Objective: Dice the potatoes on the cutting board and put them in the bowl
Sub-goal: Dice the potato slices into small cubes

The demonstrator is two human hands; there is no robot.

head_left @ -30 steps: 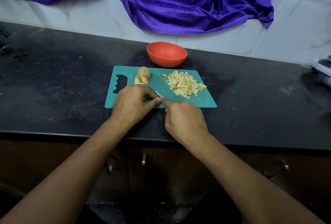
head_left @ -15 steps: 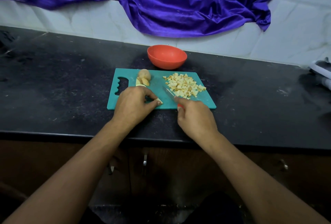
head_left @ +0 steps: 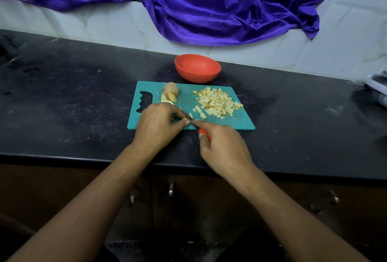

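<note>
A flat teal plastic cutting board (head_left: pixel 226 122) with a wavy cut-out handle at its left end is lying on a black speckled stone counter (head_left: pixel 73 98), and both bare hands are working over its near edge. The left hand (head_left: pixel 156 126) is curling down onto the board, its fingertips (head_left: pixel 187 122) pinching a small pale piece of potato (head_left: pixel 184 118) that is mostly hidden beneath them. The right hand (head_left: pixel 224 146) is closing around the orange handle of a small knife (head_left: pixel 195 125), whose blade is angling up and left so that its tip is meeting the held piece right beside the left fingertips. On the right half of the board a loose heap of pale yellow diced potato cubes (head_left: pixel 217 102) is sitting, with a few stray cubes lying between the heap and the knife. Near the board's far left corner a whole brown-skinned potato (head_left: pixel 170 88) is resting, with a couple of cut wedges (head_left: pixel 171 96) touching it on the near side. A round orange-red plastic bowl (head_left: pixel 198 68) is standing on the counter just behind the board's far edge, and no potato is showing in the part of its inside that can be seen. A shiny purple cloth (head_left: pixel 209 6) is hanging down over the white tiled wall (head_left: pixel 345 42) behind the counter.
</note>
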